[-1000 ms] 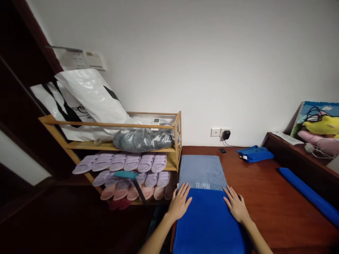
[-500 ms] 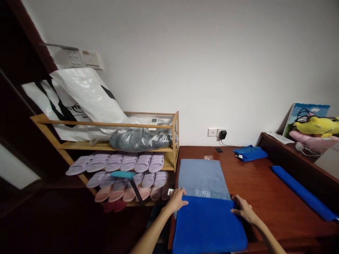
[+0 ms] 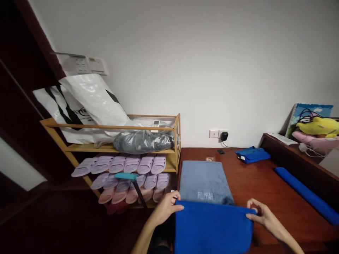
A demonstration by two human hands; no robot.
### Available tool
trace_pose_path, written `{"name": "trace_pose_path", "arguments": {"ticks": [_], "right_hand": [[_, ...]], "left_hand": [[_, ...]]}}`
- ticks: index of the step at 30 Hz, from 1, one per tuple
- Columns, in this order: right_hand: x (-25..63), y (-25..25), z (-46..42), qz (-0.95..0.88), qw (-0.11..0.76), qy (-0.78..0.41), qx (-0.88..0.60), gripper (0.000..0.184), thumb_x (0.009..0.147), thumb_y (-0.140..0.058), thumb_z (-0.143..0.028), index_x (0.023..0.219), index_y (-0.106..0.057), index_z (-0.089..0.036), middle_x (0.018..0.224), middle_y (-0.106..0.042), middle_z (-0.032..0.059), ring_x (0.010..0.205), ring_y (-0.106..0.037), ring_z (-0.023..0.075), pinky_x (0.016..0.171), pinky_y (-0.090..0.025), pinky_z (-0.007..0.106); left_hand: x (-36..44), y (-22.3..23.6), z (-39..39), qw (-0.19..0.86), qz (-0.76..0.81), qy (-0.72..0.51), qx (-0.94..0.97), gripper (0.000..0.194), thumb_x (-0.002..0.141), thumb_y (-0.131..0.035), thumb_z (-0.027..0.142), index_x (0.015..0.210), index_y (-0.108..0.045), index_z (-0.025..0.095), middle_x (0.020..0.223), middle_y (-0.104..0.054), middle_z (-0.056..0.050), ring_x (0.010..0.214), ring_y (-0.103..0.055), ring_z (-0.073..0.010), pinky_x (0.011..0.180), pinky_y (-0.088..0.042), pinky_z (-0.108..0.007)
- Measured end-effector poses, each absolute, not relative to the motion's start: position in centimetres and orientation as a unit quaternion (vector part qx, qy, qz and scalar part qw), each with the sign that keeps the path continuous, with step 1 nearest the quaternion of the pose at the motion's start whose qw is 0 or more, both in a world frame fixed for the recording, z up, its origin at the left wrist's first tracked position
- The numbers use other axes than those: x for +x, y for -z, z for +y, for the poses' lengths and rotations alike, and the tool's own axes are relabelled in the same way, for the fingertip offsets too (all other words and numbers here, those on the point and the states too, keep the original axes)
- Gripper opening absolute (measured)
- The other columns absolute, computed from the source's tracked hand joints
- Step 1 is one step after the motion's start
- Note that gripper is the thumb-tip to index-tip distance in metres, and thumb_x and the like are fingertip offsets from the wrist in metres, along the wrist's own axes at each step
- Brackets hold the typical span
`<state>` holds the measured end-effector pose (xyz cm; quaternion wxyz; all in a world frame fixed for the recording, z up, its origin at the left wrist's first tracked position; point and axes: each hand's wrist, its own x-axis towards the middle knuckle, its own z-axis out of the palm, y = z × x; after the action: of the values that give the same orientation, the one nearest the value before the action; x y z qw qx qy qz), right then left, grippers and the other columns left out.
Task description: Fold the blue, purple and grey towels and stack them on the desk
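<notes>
A bright blue cloth [image 3: 213, 227] spans the space between my hands at the table's front edge. My left hand [image 3: 168, 207] pinches its far left corner, and my right hand [image 3: 258, 213] pinches the far right corner. Its top edge runs nearly straight between the two grips, and its near end drops out of the frame. Just beyond it, a grey-blue cushion-like square [image 3: 203, 180] with the words "HAPPY LIFE" lies flat on the table; the blue cloth hides its near part.
On the brown table [image 3: 254, 187] lie a folded blue cloth [image 3: 253, 154] and a long blue roll [image 3: 304, 194]. A wooden shoe rack [image 3: 174, 158] with several slippers and white bags stands left. A teal-headed stick [image 3: 127, 176] leans before it. A yellow plush toy [image 3: 319, 126] sits right.
Both hands have drawn the blue cloth's far edge up and toward me, off the grey-blue square. My right hand has moved outward to the right, and the edge is now stretched.
</notes>
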<state>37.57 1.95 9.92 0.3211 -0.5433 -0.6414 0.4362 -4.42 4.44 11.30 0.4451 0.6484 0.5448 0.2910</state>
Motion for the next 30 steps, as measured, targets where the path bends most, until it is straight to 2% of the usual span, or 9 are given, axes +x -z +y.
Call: {"name": "trace_pose_path", "arguments": {"ticks": [3, 7, 10, 14, 19, 21, 24, 26, 30], "right_hand": [[38.3, -12.7, -0.7, -0.648, 0.303, -0.418, -0.560, 0.035, 0.073, -0.065, -0.049, 0.096, -0.068, -0.023, 0.067, -0.062, 0.0011, 0.066, -0.057, 0.0173, 0.063, -0.048, 0.026], [39.2, -16.3, -2.5, -0.669, 0.329, -0.369, -0.555, 0.028, 0.071, -0.065, -0.050, 0.079, -0.075, -0.024, 0.089, -0.072, 0.0078, 0.086, -0.065, 0.0254, 0.079, -0.052, 0.030], [39.2, -19.0, -2.8, -0.664, 0.380, -0.319, -0.559, 0.028, 0.070, -0.067, -0.049, 0.079, -0.075, -0.024, 0.088, -0.072, 0.0080, 0.084, -0.066, 0.0250, 0.075, -0.054, 0.029], [38.2, -22.6, -2.8, -0.652, 0.433, -0.252, -0.569, 0.028, 0.071, -0.067, -0.048, 0.080, -0.073, -0.022, 0.085, -0.070, 0.0071, 0.085, -0.063, 0.0242, 0.072, -0.053, 0.028], [36.7, -26.1, -2.5, -0.663, 0.449, -0.186, -0.569, 0.029, 0.071, -0.066, -0.051, 0.072, -0.069, -0.022, 0.071, -0.062, 0.0030, 0.072, -0.057, 0.0184, 0.067, -0.049, 0.027], [36.4, -26.7, -2.1, -0.645, 0.438, -0.211, -0.590, 0.033, 0.067, -0.069, -0.054, 0.074, -0.070, -0.022, 0.070, -0.063, 0.0028, 0.070, -0.057, 0.0184, 0.064, -0.048, 0.027], [36.2, -27.2, -1.5, -0.605, 0.427, -0.277, -0.613, 0.038, 0.068, -0.066, -0.058, 0.073, -0.069, -0.020, 0.054, -0.057, -0.0002, 0.052, -0.051, 0.0139, 0.049, -0.042, 0.025], [36.0, -27.3, -1.1, -0.596, 0.424, -0.306, -0.610, 0.039, 0.071, -0.064, -0.058, 0.065, -0.065, -0.019, 0.046, -0.051, -0.0018, 0.044, -0.044, 0.0111, 0.045, -0.037, 0.025], [35.8, -27.7, -0.1, -0.601, 0.428, -0.328, -0.590, 0.039, 0.071, -0.065, -0.056, 0.064, -0.064, -0.017, 0.059, -0.062, 0.0019, 0.049, -0.052, 0.0122, 0.053, -0.042, 0.026]], "left_hand": [[-4.9, -15.2, 1.1, 0.409, 0.526, -0.323, 0.672, 0.017, 0.073, -0.065, 0.031, 0.085, -0.065, 0.019, 0.069, -0.062, 0.004, 0.067, -0.056, -0.0140, 0.069, -0.043, -0.024], [-5.2, -19.4, -1.1, 0.375, 0.526, -0.339, 0.684, 0.014, 0.073, -0.066, 0.033, 0.074, -0.072, 0.021, 0.076, -0.071, -0.001, 0.073, -0.061, -0.0181, 0.071, -0.046, -0.025], [-5.3, -21.7, -1.0, 0.381, 0.516, -0.391, 0.660, 0.015, 0.070, -0.068, 0.034, 0.074, -0.073, 0.020, 0.075, -0.071, -0.001, 0.072, -0.062, -0.0189, 0.071, -0.048, -0.027], [-4.8, -24.5, -0.7, 0.408, 0.467, -0.453, 0.640, 0.017, 0.073, -0.067, 0.034, 0.076, -0.072, 0.018, 0.076, -0.067, -0.002, 0.074, -0.061, -0.0182, 0.067, -0.048, -0.025], [-4.5, -27.0, -0.4, 0.399, 0.438, -0.479, 0.648, 0.017, 0.074, -0.069, 0.033, 0.069, -0.068, 0.017, 0.075, -0.058, 0.000, 0.061, -0.053, -0.0111, 0.053, -0.043, -0.020], [-4.6, -27.5, -0.1, 0.409, 0.457, -0.474, 0.631, 0.021, 0.075, -0.069, 0.035, 0.066, -0.065, 0.016, 0.061, -0.055, 0.002, 0.051, -0.049, -0.0093, 0.047, -0.039, -0.020], [-4.6, -28.0, 0.4, 0.436, 0.488, -0.453, 0.605, 0.027, 0.075, -0.068, 0.038, 0.061, -0.059, 0.017, 0.040, -0.047, 0.006, 0.038, -0.043, -0.0080, 0.040, -0.031, -0.019], [-4.4, -28.3, 0.7, 0.449, 0.492, -0.444, 0.599, 0.028, 0.075, -0.067, 0.039, 0.063, -0.058, 0.016, 0.038, -0.051, 0.005, 0.033, -0.039, -0.0067, 0.037, -0.026, -0.018], [-4.1, -29.0, 1.5, 0.463, 0.479, -0.452, 0.592, 0.031, 0.073, -0.070, 0.040, 0.062, -0.055, 0.015, 0.046, -0.062, -0.002, 0.034, -0.044, -0.0064, 0.037, -0.026, -0.018]]}}
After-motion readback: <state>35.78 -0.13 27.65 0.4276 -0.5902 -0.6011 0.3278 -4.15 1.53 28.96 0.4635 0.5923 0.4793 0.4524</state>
